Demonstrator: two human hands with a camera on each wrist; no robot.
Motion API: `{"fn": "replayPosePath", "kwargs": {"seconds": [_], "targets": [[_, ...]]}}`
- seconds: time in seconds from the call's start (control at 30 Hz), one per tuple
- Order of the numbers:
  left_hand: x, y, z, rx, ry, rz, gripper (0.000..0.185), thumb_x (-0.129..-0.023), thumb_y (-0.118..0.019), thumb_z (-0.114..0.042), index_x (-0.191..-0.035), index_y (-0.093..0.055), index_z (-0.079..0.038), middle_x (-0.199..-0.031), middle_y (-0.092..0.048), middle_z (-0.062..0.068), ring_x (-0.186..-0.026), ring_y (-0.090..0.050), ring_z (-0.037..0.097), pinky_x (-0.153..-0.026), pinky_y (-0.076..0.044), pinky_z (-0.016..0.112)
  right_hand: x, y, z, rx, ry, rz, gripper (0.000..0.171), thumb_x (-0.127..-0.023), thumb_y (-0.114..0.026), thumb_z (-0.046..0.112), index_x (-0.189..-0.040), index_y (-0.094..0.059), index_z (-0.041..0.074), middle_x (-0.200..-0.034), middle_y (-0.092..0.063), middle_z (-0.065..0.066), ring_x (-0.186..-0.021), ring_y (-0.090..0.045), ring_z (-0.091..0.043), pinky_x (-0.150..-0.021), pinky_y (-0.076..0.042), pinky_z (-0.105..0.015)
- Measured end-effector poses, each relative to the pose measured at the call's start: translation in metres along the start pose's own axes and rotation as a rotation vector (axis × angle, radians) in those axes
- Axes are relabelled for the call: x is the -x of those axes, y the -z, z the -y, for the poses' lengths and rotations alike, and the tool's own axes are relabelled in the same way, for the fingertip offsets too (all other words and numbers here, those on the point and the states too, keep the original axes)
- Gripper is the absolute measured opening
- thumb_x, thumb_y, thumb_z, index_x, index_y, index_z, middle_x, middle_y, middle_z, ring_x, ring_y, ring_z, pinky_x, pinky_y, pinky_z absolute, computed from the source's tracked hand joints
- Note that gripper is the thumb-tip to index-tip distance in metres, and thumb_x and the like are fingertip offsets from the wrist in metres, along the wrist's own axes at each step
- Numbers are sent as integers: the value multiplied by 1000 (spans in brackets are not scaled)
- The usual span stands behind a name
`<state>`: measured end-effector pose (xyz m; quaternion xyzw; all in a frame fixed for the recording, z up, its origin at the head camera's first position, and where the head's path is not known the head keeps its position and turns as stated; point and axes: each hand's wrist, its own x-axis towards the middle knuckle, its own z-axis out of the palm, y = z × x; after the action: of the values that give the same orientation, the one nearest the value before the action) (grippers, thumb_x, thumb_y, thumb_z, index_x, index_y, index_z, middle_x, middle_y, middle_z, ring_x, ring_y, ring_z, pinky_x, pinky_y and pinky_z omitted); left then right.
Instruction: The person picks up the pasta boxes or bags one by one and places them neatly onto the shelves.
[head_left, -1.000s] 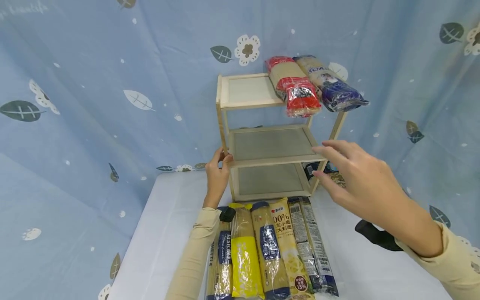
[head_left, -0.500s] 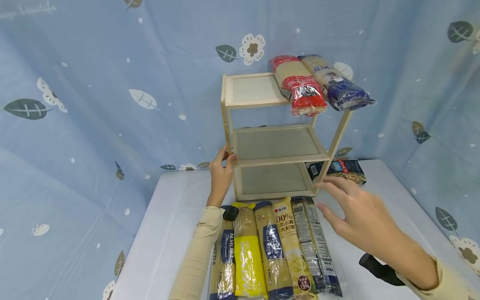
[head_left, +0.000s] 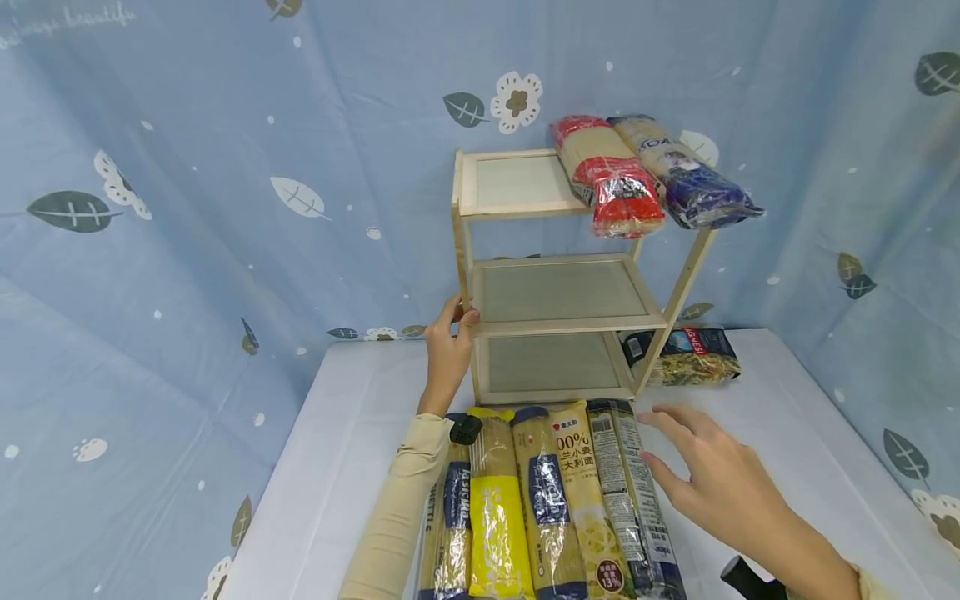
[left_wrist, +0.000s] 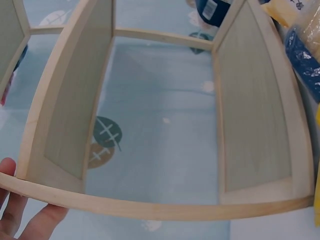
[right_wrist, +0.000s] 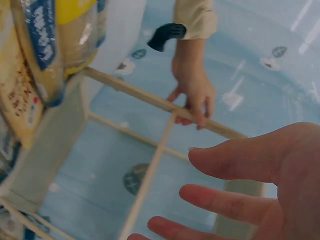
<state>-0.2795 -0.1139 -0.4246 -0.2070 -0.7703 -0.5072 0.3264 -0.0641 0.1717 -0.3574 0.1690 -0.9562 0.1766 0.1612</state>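
My left hand (head_left: 447, 354) grips the left front post of a three-tier wooden shelf rack (head_left: 570, 326) at middle-shelf height. In the left wrist view its fingers (left_wrist: 40, 222) wrap the post of the rack. My right hand (head_left: 716, 475), fingers spread and nothing in them, hovers right of a dark-and-silver pasta pack (head_left: 636, 500). Beside that pack, in a row before the rack, lie a cream pasta pack (head_left: 588, 500), a blue-labelled spaghetti pack (head_left: 547, 492), a yellow one (head_left: 498, 525) and another blue-labelled pack (head_left: 454, 500), partly behind the left wrist.
On the top shelf lie a red noodle pack (head_left: 603, 171) and a blue noodle pack (head_left: 690, 179), both jutting past its front edge. A dark pasta bag (head_left: 697, 358) lies behind the rack's right post. Patterned blue curtain (head_left: 225, 167) surrounds the white table (head_left: 360, 383).
My right hand has come down from beside the middle shelf toward the table, right of the packs, uncovering the dark pasta bag. The left hand keeps its grip on the post.
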Motion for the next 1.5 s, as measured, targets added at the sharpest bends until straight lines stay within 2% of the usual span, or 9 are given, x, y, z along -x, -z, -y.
{"fn": "replayPosePath", "kwargs": {"seconds": [0.1,0.33,0.67,0.87,1.03,1.13,1.23,1.37,1.5], "targets": [[0,1,-1,0,-5,0,35,-96,-58,-15,-125,-57,4,-91,-69,13,-84,-66,22,-59,-55,37,5,-11,-5,-14,-26,26,40,-77,-79,15,-114,-66,11,-114,-60,-14,-96,-61,-36,-53,-51,-40],[-3,1,-2,-7,-15,12,33,-96,-57,-18,-125,-58,-2,-93,-69,12,-85,-65,21,-60,-55,33,17,-42,-18,-43,-121,76,38,-77,-78,13,-112,-66,9,-112,-60,-13,-94,-62,-32,-47,-44,-26],[0,-5,-1,8,-16,11,31,-96,-57,-16,-123,-59,-2,-93,-69,12,-83,-65,20,-56,-54,32,41,-87,-37,-139,-319,258,47,-80,-75,14,-123,-59,4,-121,-51,-24,-99,-56,-42,-52,-49,-38],[1,-5,-1,9,-15,9,31,-97,-56,-17,-123,-59,-2,-92,-69,12,-83,-65,20,-56,-54,31,57,-122,-47,-153,-431,315,57,-80,-74,17,-130,-52,3,-128,-39,-33,-103,-49,-50,-49,-46,-37],[2,-6,-2,11,-16,6,31,-97,-56,-16,-124,-59,-1,-91,-69,12,-83,-65,20,-56,-54,31,69,-147,-56,-108,-475,378,68,-77,-77,35,-131,-49,5,-128,-36,-36,-98,-49,-51,-43,-41,-33],[2,-5,-2,4,-11,9,33,-97,-56,-17,-125,-58,-1,-91,-68,12,-84,-65,20,-56,-54,29,71,-153,-57,-75,-465,387,73,-75,-76,44,-131,-49,6,-128,-37,-37,-91,-53,-48,-40,-39,-32],[2,-3,-2,-2,1,4,34,-97,-56,-19,-126,-57,-1,-91,-69,11,-84,-65,20,-57,-54,28,71,-155,-57,-44,-453,364,76,-74,-77,43,-133,-48,6,-128,-37,-39,-88,-54,-48,-37,-38,-32],[2,-2,-2,-4,15,-2,35,-97,-56,-19,-127,-56,-1,-92,-68,11,-85,-65,21,-58,-54,30,70,-157,-55,-58,-471,359,79,-73,-77,38,-138,-44,7,-130,-32,-42,-92,-52,-52,-36,-38,-33],[2,-3,-3,1,5,-13,34,-96,-57,-16,-126,-57,0,-92,-68,12,-84,-65,22,-57,-55,33,67,-159,-53,-102,-505,378,73,-76,-73,30,-140,-44,11,-132,-29,-41,-92,-50,-52,-37,-38,-34]]}}
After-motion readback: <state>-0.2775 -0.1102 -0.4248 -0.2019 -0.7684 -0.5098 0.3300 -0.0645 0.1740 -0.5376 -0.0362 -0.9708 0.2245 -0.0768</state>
